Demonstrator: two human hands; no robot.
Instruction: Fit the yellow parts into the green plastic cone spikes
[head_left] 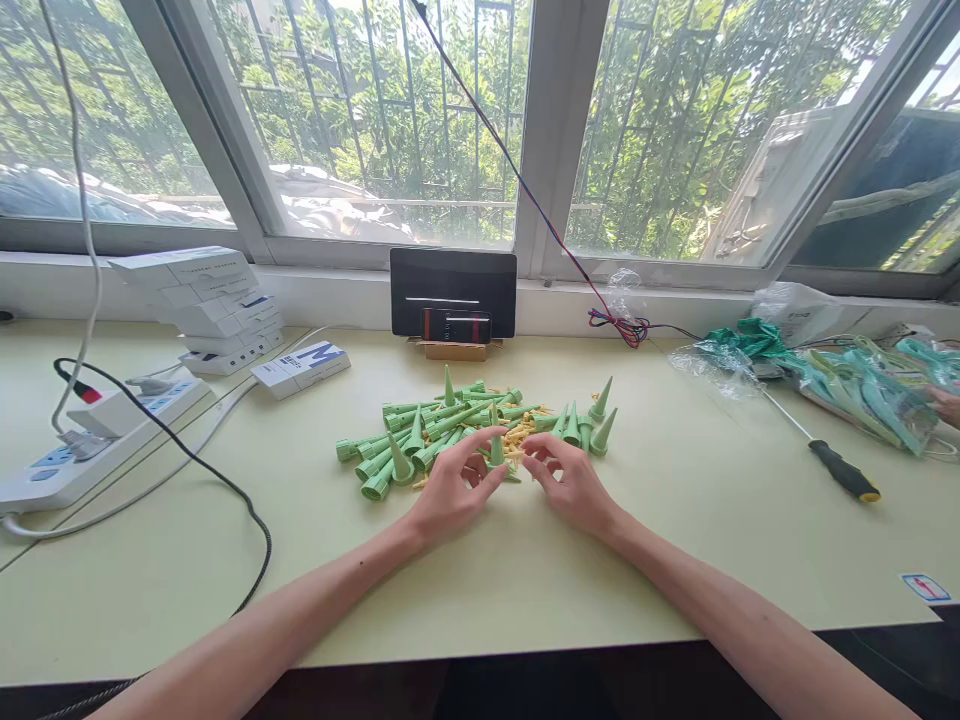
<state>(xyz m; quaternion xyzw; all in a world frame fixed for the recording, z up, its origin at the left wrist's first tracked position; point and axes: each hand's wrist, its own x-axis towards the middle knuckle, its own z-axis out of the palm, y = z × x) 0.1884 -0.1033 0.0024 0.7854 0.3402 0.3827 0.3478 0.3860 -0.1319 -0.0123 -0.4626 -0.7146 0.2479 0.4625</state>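
My left hand (459, 487) curves its thumb and fingers around an upright green plastic cone spike (496, 446). Just to its right, my right hand (574, 488) has its thumb and fingertips drawn together beside a heap of small yellow plastic pieces (517, 436); what lies between those fingertips is too small to make out. Left of and behind my left hand is a pile of green hollow tubes (375, 487) and cone spikes (400, 462). Several more green cones (603, 434) stand together beyond my right hand.
A tablet (454, 275) with a phone (456, 326) before it stands at the window. White boxes (225, 300) and a power strip (112, 435) with cables are at left. At right lie a screwdriver (844, 470) and bagged green items (862, 390); another person's hand (946, 405) shows there.
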